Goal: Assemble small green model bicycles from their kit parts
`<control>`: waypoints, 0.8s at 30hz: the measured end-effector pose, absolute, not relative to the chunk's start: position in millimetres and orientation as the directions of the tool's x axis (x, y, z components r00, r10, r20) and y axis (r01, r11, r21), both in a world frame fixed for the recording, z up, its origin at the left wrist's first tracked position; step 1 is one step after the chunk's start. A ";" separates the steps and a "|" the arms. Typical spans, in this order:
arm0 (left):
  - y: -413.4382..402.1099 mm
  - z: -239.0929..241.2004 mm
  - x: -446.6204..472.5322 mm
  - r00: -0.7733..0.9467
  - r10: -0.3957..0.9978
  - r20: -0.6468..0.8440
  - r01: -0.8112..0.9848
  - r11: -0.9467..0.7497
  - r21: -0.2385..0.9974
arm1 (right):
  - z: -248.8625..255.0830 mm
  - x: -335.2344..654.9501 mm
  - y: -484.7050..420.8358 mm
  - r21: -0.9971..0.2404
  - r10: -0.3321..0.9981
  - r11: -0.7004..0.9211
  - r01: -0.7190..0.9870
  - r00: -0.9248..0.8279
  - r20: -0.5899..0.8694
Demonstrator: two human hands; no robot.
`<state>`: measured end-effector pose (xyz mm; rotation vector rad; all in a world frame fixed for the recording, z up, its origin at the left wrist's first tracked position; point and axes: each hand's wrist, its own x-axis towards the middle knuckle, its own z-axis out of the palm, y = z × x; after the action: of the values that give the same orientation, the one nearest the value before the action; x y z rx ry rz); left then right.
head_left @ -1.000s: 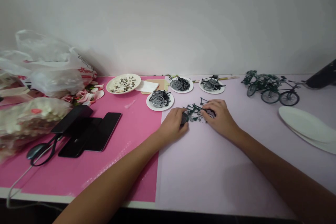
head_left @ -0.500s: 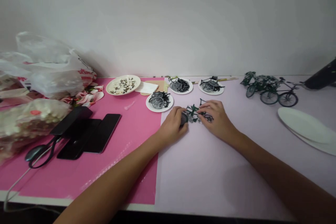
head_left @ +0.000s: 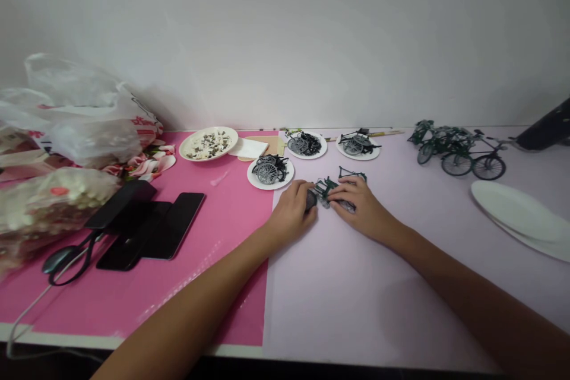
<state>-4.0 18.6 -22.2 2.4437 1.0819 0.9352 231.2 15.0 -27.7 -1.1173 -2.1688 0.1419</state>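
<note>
Several small dark-green and grey model bicycle parts (head_left: pixel 324 189) lie in a cluster between my hands on the pale sheet. My left hand (head_left: pixel 290 212) is curled at the cluster's left side, thumb and fingers closed around a dark grey spoked wheel (head_left: pixel 310 199), partly covered by the fingers. My right hand (head_left: pixel 361 206) reaches in from the right. Its fingers are bent together with the tips against the parts, and whatever they grip is hidden. A green bicycle frame piece (head_left: pixel 351 172) shows just beyond my right fingers.
White plates hold wheels and black parts: a near plate (head_left: pixel 255 183), a back plate (head_left: pixel 323 153) and another (head_left: pixel 376 155). Assembled model bicycles (head_left: pixel 458 151) stand at right, near stacked white plates (head_left: pixel 512 205). Phones (head_left: pixel 173 227), a bowl (head_left: pixel 189 151) and bags (head_left: pixel 89 130) are left.
My right hand has shifted left and slightly down, closer to my left hand. More of the green frame piece behind it now shows. My left hand has hardly moved.
</note>
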 end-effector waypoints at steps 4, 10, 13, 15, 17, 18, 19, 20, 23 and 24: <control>18.2 -21.6 -3.9 0.497 0.749 0.438 0.545 -0.662 0.515 | -27.2 231.1 15.3 -0.386 0.748 0.629 0.675 -0.390 0.536; 17.9 -21.0 -4.3 0.500 0.756 0.422 0.555 -0.654 0.514 | -24.8 230.4 16.5 -0.406 0.728 0.627 0.665 -0.314 0.610; 17.6 -20.5 -4.4 0.501 0.759 0.416 0.558 -0.651 0.515 | -21.5 231.6 15.7 -0.410 0.718 0.621 0.668 -0.274 0.640; 17.4 -20.4 -4.5 0.501 0.760 0.415 0.562 -0.650 0.512 | -20.0 232.9 15.0 -0.419 0.726 0.601 0.680 -0.246 0.642; 17.1 -20.6 -4.5 0.499 0.760 0.416 0.565 -0.649 0.509 | -19.1 233.8 14.4 -0.432 0.729 0.586 0.685 -0.214 0.650; 17.0 -20.8 -4.6 0.498 0.760 0.417 0.565 -0.649 0.509 | -18.8 233.9 14.2 -0.439 0.726 0.582 0.684 -0.194 0.660; 16.9 -21.0 -4.7 0.498 0.760 0.418 0.564 -0.649 0.510 | -18.4 233.7 13.9 -0.446 0.721 0.578 0.683 -0.173 0.671; 16.9 -21.3 -4.8 0.497 0.760 0.418 0.562 -0.649 0.512 | -17.9 233.3 13.5 -0.451 0.716 0.574 0.683 -0.153 0.681; 17.0 -21.9 -5.1 0.485 0.769 0.417 0.564 -0.639 0.524 | -15.8 231.0 12.0 -0.452 0.704 0.570 0.686 -0.124 0.699; 17.2 -21.8 -5.1 0.475 0.773 0.420 0.569 -0.634 0.524 | -15.0 230.1 11.4 -0.447 0.699 0.576 0.684 -0.129 0.703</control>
<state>-5.1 17.2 -21.8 2.4141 1.1364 0.9241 230.1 11.4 -15.0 -1.1263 -1.8390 0.0198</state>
